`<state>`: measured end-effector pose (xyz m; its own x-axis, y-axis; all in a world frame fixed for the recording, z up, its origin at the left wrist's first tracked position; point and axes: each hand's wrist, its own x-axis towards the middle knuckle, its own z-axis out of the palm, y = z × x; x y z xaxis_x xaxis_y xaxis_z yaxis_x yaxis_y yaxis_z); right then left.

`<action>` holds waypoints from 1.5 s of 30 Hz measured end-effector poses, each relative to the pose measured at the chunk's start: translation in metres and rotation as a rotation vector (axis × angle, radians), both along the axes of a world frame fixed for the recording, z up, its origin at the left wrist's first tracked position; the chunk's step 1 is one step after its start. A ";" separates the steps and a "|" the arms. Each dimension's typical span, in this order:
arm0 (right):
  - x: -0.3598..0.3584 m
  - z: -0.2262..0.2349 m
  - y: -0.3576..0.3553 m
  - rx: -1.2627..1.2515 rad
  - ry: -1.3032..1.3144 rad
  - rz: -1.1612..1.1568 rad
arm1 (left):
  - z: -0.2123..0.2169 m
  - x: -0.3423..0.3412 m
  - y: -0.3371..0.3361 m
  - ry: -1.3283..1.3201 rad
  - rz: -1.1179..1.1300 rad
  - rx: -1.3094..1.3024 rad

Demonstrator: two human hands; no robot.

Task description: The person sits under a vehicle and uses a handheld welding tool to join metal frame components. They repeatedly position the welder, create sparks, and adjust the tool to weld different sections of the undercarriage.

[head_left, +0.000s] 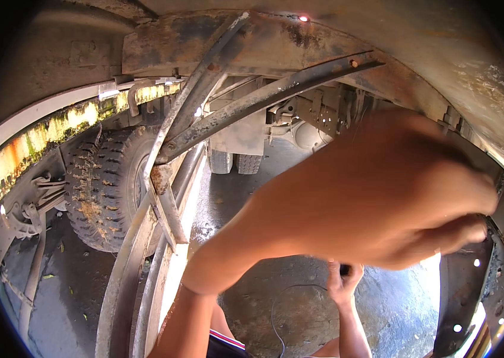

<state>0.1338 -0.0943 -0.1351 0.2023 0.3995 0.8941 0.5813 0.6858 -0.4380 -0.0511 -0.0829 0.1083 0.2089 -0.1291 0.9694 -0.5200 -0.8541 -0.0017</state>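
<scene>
Beneath the rust-stained metal vehicle body [478, 53], the left hand [395, 194] reaches beside a dark, perforated metal strip [468, 289], its finger closure impossible to tell; the right hand [345, 288], lower, seems clamped on a small dark object [344, 270]. Best keep the thin grey cable [273, 316] slack.
</scene>
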 end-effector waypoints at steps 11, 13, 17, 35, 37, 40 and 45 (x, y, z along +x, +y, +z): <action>-0.044 0.130 0.037 0.217 -0.178 0.097 | -0.081 -0.118 -0.045 -0.624 -0.154 0.254; -0.064 0.158 0.042 0.212 -0.169 0.162 | -0.078 -0.123 -0.050 -0.633 -0.130 0.309; -0.092 0.207 0.051 0.183 -0.256 0.128 | -0.080 -0.130 -0.086 -0.652 -0.092 0.099; -0.117 0.247 0.077 0.344 -0.468 -0.050 | -0.084 -0.145 -0.081 -0.576 -0.189 0.064; -0.119 0.257 0.080 0.342 -0.491 -0.069 | -0.076 -0.156 -0.077 -0.434 -0.313 0.084; -0.125 0.269 0.084 0.431 -0.543 -0.096 | -0.066 -0.172 -0.077 -0.206 -0.477 0.130; -0.132 0.276 0.085 0.449 -0.579 -0.137 | -0.066 -0.132 -0.031 -0.637 -0.316 -0.190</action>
